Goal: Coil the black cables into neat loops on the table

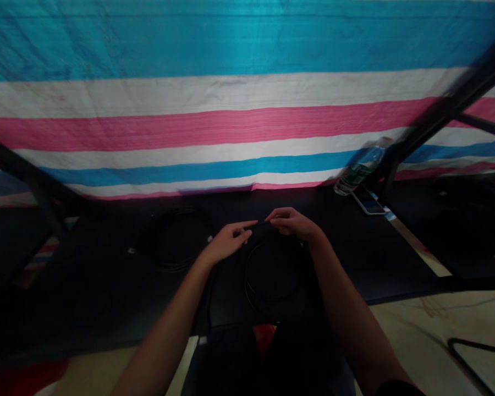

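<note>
A coil of black cable [272,275] lies on the dark table [107,286] right in front of me. My left hand [231,239] and my right hand [291,221] meet at the far top of the coil. Both pinch the cable there, fingertips almost touching each other. A second black cable coil [177,239] lies on the table to the left of my left hand, hard to make out in the dark.
A striped blue, white and pink tarp [231,110] hangs behind the table. A plastic water bottle [361,168] and a phone [369,202] sit at the back right. Dark frame bars [437,115] cross on the right. A black cable [474,352] lies on the pale floor.
</note>
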`<state>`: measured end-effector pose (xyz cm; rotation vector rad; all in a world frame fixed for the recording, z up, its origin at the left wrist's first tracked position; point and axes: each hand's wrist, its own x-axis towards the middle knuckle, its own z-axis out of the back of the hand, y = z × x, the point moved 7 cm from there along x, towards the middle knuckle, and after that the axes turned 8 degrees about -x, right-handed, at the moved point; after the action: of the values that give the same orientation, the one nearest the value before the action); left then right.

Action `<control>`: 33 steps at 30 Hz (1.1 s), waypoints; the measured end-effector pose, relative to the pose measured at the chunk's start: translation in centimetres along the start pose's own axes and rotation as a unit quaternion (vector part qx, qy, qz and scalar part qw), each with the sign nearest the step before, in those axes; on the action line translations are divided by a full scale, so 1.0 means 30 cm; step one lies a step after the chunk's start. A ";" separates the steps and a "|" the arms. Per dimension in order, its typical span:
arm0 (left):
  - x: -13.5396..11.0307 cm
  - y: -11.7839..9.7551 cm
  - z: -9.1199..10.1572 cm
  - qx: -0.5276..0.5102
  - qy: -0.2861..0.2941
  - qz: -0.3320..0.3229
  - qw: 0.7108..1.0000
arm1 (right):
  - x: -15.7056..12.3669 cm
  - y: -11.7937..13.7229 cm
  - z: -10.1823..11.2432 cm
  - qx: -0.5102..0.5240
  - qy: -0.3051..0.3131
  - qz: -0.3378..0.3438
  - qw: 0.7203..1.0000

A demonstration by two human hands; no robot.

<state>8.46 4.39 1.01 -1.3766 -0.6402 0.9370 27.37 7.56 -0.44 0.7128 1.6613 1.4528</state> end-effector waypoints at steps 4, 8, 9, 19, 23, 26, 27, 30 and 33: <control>0.001 -0.012 -0.020 0.018 0.015 -0.034 0.999 | 0.007 -0.022 -0.053 -0.010 0.068 -0.033 0.997; -0.016 -0.027 -0.014 0.012 0.056 0.002 0.998 | -0.034 -0.037 -0.021 -0.013 0.119 -0.075 0.990; -0.022 -0.033 -0.007 0.013 0.065 0.012 0.998 | -0.047 -0.036 -0.002 -0.013 0.121 -0.078 0.989; -0.085 -0.008 0.040 0.004 0.154 0.117 0.981 | -0.112 -0.039 0.137 -0.029 0.051 -0.080 0.995; -0.060 -0.015 0.043 -0.027 0.089 0.088 0.992 | -0.074 -0.026 0.098 -0.026 0.037 -0.062 0.997; -0.041 -0.022 0.012 -0.035 0.074 0.051 0.995 | -0.043 -0.015 0.016 -0.017 0.071 -0.048 0.996; -0.036 -0.020 -0.002 -0.030 0.074 0.042 0.996 | -0.032 -0.013 -0.014 -0.014 0.081 -0.043 0.996; -0.020 -0.013 -0.033 -0.011 0.065 0.015 0.998 | 0.000 -0.007 -0.089 -0.001 0.096 -0.030 0.995; -0.011 -0.018 -0.025 -0.027 0.026 0.000 0.999 | 0.014 -0.006 -0.115 0.015 0.100 -0.027 0.995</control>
<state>9.02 3.75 1.48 -1.4433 -0.6300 0.8878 24.24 6.07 -0.65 0.5486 1.8423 1.5049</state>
